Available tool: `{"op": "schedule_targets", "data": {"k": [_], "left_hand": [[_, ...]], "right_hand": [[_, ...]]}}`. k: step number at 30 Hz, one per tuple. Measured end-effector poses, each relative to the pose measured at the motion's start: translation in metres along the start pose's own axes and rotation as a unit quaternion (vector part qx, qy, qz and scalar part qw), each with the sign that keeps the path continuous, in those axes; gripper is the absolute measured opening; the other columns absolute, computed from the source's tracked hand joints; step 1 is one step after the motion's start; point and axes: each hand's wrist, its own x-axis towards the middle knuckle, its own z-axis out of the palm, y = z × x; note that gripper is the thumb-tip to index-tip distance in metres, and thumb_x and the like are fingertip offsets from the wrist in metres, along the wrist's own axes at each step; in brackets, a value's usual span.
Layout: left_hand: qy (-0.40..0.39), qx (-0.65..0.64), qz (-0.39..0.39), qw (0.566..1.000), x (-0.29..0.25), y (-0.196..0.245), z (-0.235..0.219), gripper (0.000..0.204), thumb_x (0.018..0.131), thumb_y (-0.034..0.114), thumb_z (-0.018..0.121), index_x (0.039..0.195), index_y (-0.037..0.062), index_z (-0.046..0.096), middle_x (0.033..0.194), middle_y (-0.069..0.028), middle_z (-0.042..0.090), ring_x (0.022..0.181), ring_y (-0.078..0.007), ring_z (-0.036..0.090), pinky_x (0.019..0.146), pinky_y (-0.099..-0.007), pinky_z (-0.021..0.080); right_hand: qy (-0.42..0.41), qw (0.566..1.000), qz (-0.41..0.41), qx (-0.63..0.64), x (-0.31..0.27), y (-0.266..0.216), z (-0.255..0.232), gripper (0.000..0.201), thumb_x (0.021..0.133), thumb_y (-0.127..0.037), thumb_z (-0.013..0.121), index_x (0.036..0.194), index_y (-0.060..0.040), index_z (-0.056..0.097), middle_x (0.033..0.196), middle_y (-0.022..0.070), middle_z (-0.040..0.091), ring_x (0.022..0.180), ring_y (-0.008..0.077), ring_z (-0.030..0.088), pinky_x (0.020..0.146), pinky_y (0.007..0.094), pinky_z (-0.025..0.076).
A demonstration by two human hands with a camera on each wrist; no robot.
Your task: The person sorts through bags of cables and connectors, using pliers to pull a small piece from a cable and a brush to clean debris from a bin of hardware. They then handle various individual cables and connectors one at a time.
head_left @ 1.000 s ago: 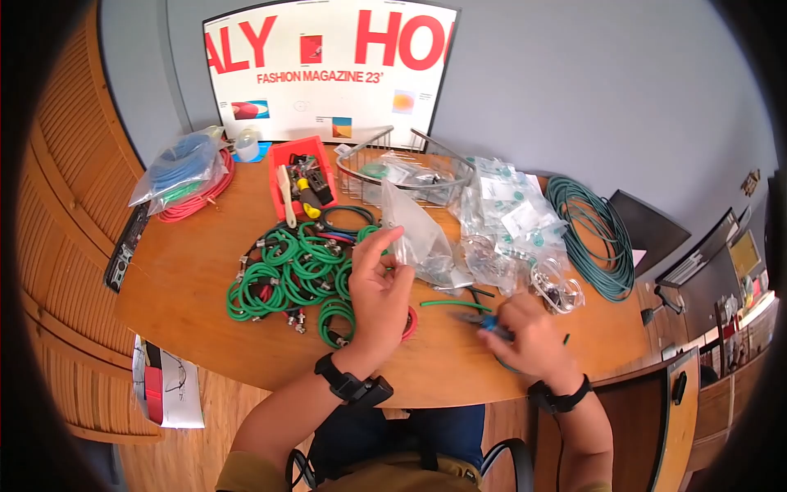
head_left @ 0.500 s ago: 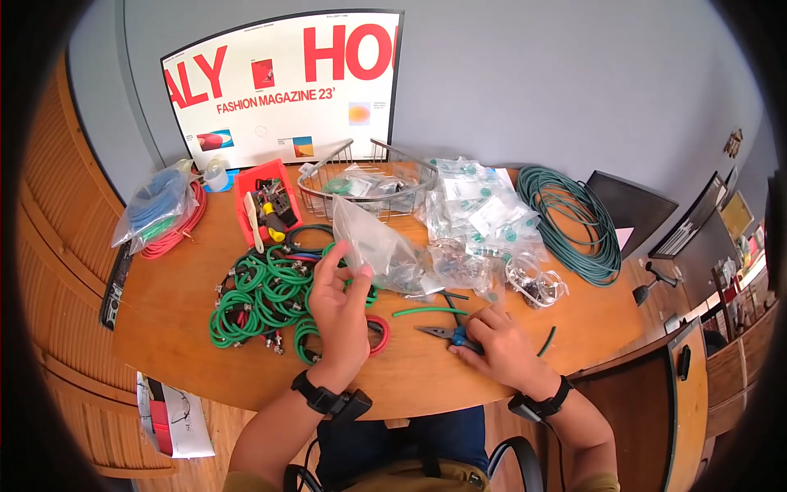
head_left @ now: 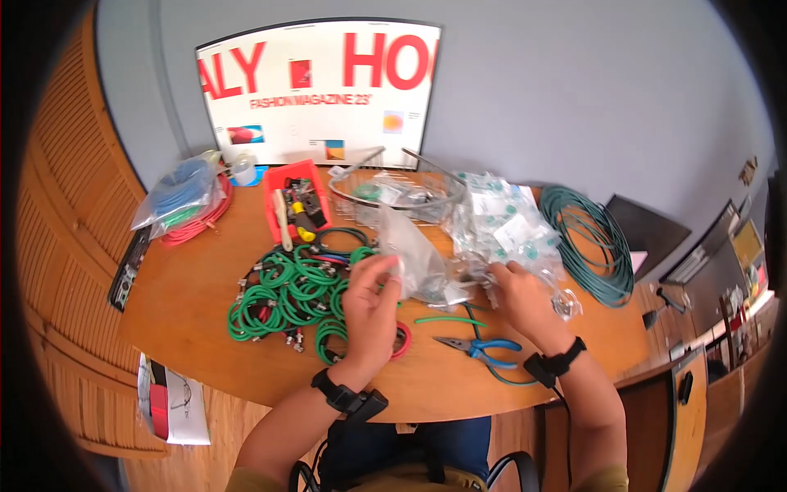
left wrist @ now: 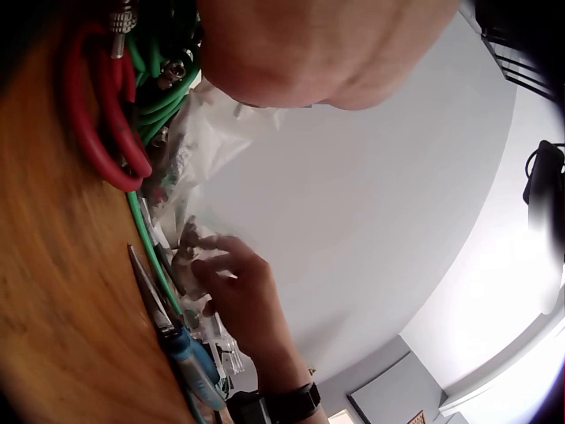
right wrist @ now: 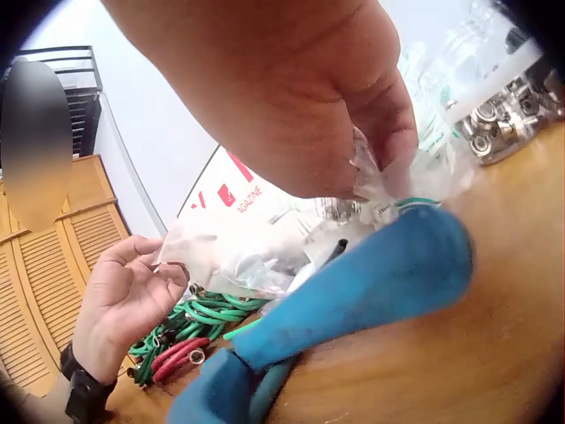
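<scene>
My left hand (head_left: 371, 316) pinches the edge of a clear plastic bag (head_left: 410, 250) that stands up from the table; small parts show blurred inside it. To the right, my right hand (head_left: 525, 299) grips crumpled clear plastic (right wrist: 375, 177) between thumb and fingers. Blue-handled pliers (head_left: 484, 350) lie on the table below the right hand, jaws pointing left. Just above them is a short green tube piece (head_left: 447, 321). Coiled green hoses (head_left: 287, 287) with metal fittings are heaped left of the left hand, beside a red coil (head_left: 401, 340).
A red bin (head_left: 275, 184) of tools and a wire basket (head_left: 344, 201) stand at the back. Bagged parts (head_left: 512, 225) and a large dark green hose coil (head_left: 566, 213) lie to the right. Bagged blue hose (head_left: 182, 184) sits at the far left, near the monitor (head_left: 320, 123).
My right hand has let go of the pliers, which now lie on the table, and has moved up to the clear plastic. My left hand still holds the bag.
</scene>
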Motion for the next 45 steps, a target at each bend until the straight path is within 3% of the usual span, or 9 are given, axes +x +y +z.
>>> {"op": "schedule_targets", "data": {"k": [2,5,8,14,19,22,29,37,45], "left_hand": [[0.000,-0.008,-0.038,0.999,0.000,0.010,0.000,0.019,0.102,-0.001,0.063,0.117,-0.0034,0.074,0.121,-0.0044,0.064,0.100,-0.0101,0.062,0.083,-0.0255,0.050],[0.025,0.003,-0.004,1.000,0.000,0.009,0.000,0.014,0.100,0.001,0.070,0.112,-0.0051,0.075,0.121,-0.0049,0.065,0.099,-0.0094,0.063,0.081,-0.0254,0.051],[0.026,0.016,-0.003,1.000,-0.002,0.010,0.002,0.020,0.092,-0.002,0.080,0.111,-0.0050,0.074,0.116,-0.0041,0.065,0.097,-0.0096,0.065,0.077,-0.0249,0.053],[-0.007,0.035,0.014,0.999,-0.004,0.013,0.006,0.040,0.086,-0.006,0.084,0.122,-0.0044,0.067,0.126,-0.0045,0.058,0.107,-0.0128,0.067,0.084,-0.0269,0.060],[-0.028,-0.002,0.010,1.000,-0.003,0.003,0.005,0.052,0.087,-0.010,0.080,0.135,-0.0077,0.060,0.135,-0.0061,0.052,0.112,-0.0159,0.067,0.092,-0.0300,0.060],[-0.024,-0.016,-0.012,1.000,-0.005,0.007,0.005,0.053,0.088,-0.012,0.078,0.137,-0.0100,0.057,0.137,-0.0068,0.050,0.114,-0.0162,0.067,0.094,-0.0301,0.059],[-0.029,0.017,0.025,0.999,-0.006,0.005,0.007,0.061,0.087,-0.014,0.071,0.146,-0.0083,0.055,0.137,-0.0116,0.049,0.103,-0.0136,0.061,0.085,-0.0265,0.057],[-0.064,0.017,0.033,0.997,-0.009,0.012,0.005,0.064,0.087,-0.020,0.066,0.148,-0.0091,0.053,0.141,-0.0080,0.046,0.111,-0.0120,0.058,0.092,-0.0278,0.055],[-0.070,-0.021,0.029,0.997,-0.007,0.011,0.006,0.059,0.090,-0.020,0.062,0.147,-0.0060,0.056,0.140,-0.0057,0.048,0.114,-0.0110,0.058,0.092,-0.0272,0.054]], "right_hand": [[0.044,0.997,-0.036,0.044,0.006,-0.005,-0.018,0.050,0.081,0.005,0.069,0.128,-0.0092,0.061,0.099,0.0202,0.067,0.085,0.0488,0.068,0.069,0.0528,0.058],[0.132,0.983,-0.086,0.093,0.017,-0.021,-0.049,0.034,0.089,0.007,0.068,0.120,-0.0053,0.063,0.095,0.0144,0.068,0.074,0.0341,0.070,0.064,0.0414,0.056],[0.143,0.886,0.021,0.441,0.030,-0.053,-0.079,0.009,0.105,-0.003,0.064,0.114,-0.0026,0.063,0.095,-0.0018,0.062,0.084,0.0025,0.054,0.071,0.0213,0.048],[0.196,0.833,-0.108,0.507,0.061,-0.128,-0.085,0.024,0.095,0.005,0.069,0.116,-0.0043,0.065,0.096,0.0025,0.065,0.086,0.0126,0.063,0.068,0.0269,0.051],[0.117,0.962,-0.214,0.122,0.076,-0.132,-0.082,0.036,0.067,0.007,0.075,0.101,-0.0039,0.069,0.088,0.0131,0.067,0.087,0.0342,0.065,0.072,0.0421,0.056],[0.097,0.973,-0.202,0.046,0.077,-0.132,-0.089,0.030,0.064,0.002,0.077,0.093,-0.0050,0.071,0.083,0.0100,0.069,0.088,0.0334,0.064,0.075,0.0430,0.056],[0.041,0.957,-0.275,-0.085,0.087,-0.126,-0.101,0.010,0.076,-0.005,0.070,0.085,-0.0073,0.075,0.079,0.0064,0.067,0.090,0.0291,0.065,0.077,0.0413,0.056],[0.001,0.932,-0.360,-0.037,0.096,-0.106,-0.071,0.020,0.079,-0.014,0.073,0.096,-0.0092,0.082,0.126,0.0117,0.063,0.118,0.0307,0.058,0.086,0.0430,0.054],[-0.128,0.955,-0.257,-0.075,0.089,-0.103,-0.049,0.014,0.089,-0.011,0.071,0.099,-0.0026,0.076,0.123,0.0163,0.063,0.120,0.0401,0.062,0.096,0.0499,0.053]]}}
